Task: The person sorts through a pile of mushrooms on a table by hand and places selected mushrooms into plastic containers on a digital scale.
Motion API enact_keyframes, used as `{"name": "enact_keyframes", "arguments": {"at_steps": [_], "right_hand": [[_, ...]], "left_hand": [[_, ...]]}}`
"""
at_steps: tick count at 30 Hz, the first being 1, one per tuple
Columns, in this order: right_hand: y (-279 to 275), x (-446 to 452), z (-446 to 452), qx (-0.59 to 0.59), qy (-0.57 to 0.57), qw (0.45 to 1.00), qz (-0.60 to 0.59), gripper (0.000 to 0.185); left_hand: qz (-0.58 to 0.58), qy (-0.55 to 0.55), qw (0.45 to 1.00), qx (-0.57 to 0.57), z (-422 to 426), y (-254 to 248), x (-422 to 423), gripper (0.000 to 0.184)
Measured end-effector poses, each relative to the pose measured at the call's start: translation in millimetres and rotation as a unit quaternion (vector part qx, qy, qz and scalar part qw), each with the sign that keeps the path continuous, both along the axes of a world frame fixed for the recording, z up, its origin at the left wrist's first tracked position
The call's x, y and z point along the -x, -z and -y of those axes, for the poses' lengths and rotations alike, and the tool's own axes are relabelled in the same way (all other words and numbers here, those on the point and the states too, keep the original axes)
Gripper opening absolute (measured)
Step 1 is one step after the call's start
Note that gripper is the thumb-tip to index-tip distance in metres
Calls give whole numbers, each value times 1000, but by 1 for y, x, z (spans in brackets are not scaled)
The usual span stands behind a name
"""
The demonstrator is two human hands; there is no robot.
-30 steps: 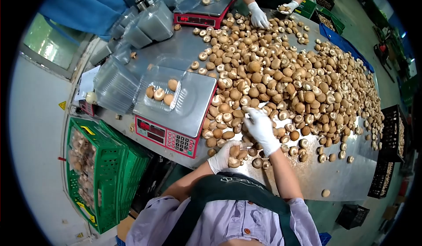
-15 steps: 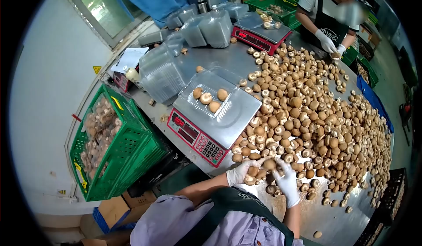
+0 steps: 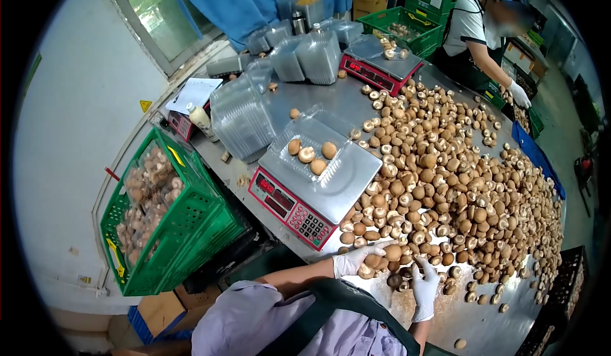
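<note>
My left hand [image 3: 358, 262], in a white glove, is closed around several brown mushrooms [image 3: 372, 262] at the near edge of the pile. One rounder mushroom [image 3: 393, 253] rests by its fingertips. My right hand [image 3: 425, 287], also gloved, is just to the right, its fingers apart and curved beside dark-gilled mushrooms [image 3: 396, 281] on the metal table. Beyond my left hand stands a red-framed scale [image 3: 289, 209] with a steel plate. On that plate is an open clear plastic tray [image 3: 331, 176] holding several mushrooms [image 3: 307, 155].
A large mushroom pile [image 3: 458, 190] covers the table's right part. Stacked clear trays [image 3: 238, 117] and a bottle [image 3: 201, 119] stand behind the scale. Green crates [image 3: 159, 228] with bagged mushrooms are at left. A second scale [image 3: 375, 69] and a co-worker [image 3: 474, 34] are at the far side.
My right hand has moved slightly right and down, away from the mushroom near my left fingertips. The co-worker has turned and reaches toward the crates at the right. The view has shifted slightly.
</note>
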State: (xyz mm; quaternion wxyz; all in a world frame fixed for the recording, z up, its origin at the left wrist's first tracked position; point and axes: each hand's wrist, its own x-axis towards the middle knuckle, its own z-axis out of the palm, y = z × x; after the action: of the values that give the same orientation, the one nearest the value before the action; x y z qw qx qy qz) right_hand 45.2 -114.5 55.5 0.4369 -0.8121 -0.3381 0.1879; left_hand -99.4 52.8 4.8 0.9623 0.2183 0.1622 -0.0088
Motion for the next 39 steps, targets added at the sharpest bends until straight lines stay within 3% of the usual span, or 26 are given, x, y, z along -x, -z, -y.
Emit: {"name": "enact_keyframes", "arguments": {"at_steps": [1, 5, 6, 14, 19, 22, 26, 28, 31, 33, 34, 36, 38, 39], "right_hand": [[-5, 2, -5, 9, -1, 1000, -2, 25], [-28, 8, -41, 6, -66, 996, 68, 24], [-30, 8, -51, 3, -77, 994, 74, 25], [-80, 44, -173, -74, -193, 965, 160, 22], [-103, 76, -271, -100, -286, 931, 203, 22], [-106, 103, -331, -53, -317, 921, 221, 23], [-48, 126, -397, 19, -364, 863, 351, 36], [-33, 132, -407, -3, -318, 887, 335, 36], [-39, 124, -396, 2, -316, 901, 297, 37], [-60, 122, -382, 10, -282, 923, 262, 37], [-66, 119, -377, 10, -244, 942, 229, 36], [-70, 108, -363, -37, -201, 967, 154, 35], [-81, 94, -348, -17, -139, 989, -56, 33], [-79, 86, -336, -64, -110, 983, -134, 31]], "left_hand": [[11, -15, 998, -55, -2, -2, 2, 63], [-74, 3, 997, -33, -21, -26, 32, 57], [-28, -6, 1000, 2, -25, -14, 39, 58], [58, -44, 996, 49, -90, -68, 112, 62], [37, -161, 983, -85, -160, -103, 165, 63], [1, -264, 943, -205, -203, -131, 184, 64], [-2, -395, 863, -316, -244, -154, 175, 68], [-8, -438, 834, -336, -259, -158, 160, 68], [-28, -424, 839, -340, -276, -153, 144, 62], [-116, -417, 744, -509, -284, -144, 129, 52], [-116, -410, 750, -507, -283, -143, 122, 52], [-105, -402, 732, -540, -283, -144, 109, 52], [-104, -366, 667, -641, -285, -120, 101, 48], [-130, -315, 626, -702, -283, -118, 99, 46]]}}
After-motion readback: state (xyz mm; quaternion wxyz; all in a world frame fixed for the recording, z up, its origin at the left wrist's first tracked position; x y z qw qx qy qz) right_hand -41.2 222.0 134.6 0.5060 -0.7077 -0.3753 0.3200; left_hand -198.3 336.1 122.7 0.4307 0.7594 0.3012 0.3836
